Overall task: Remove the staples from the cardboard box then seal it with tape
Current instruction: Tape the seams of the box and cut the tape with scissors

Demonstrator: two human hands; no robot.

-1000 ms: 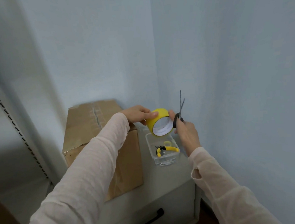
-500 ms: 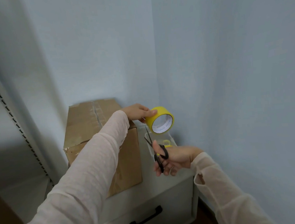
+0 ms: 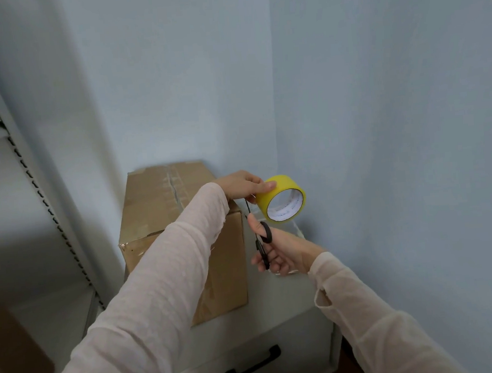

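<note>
Judging from how things lie, the sealing half of the job is under way. The cardboard box (image 3: 157, 206) stands closed on a pale cabinet (image 3: 278, 299), at about nine o'clock from the hands. Its top flaps meet along a centre seam with a glossy strip over it, though whether that is fresh tape is unclear. No staples can be made out at this size, so it cannot be said for certain that they are all out. What seems to be left is cutting the tape free and pressing it down. The left hand (image 3: 240, 184) reaches across the box's near right corner and grasps the yellow tape roll (image 3: 281, 196). Its fingers are curled over the outer band, and it holds the roll in the air at three o'clock from that corner, with the open core facing the camera. The right hand (image 3: 286, 249), at six o'clock below the roll, grips black scissors (image 3: 265, 232), with the thumb through the upper loop and the fingers wrapped around the lower one. The blades point up toward twelve o'clock, into the gap between the box edge and the roll. Whether a strip of tape spans that gap cannot be told. A clear container (image 3: 299, 230) sits mostly hidden behind the right hand.
</note>
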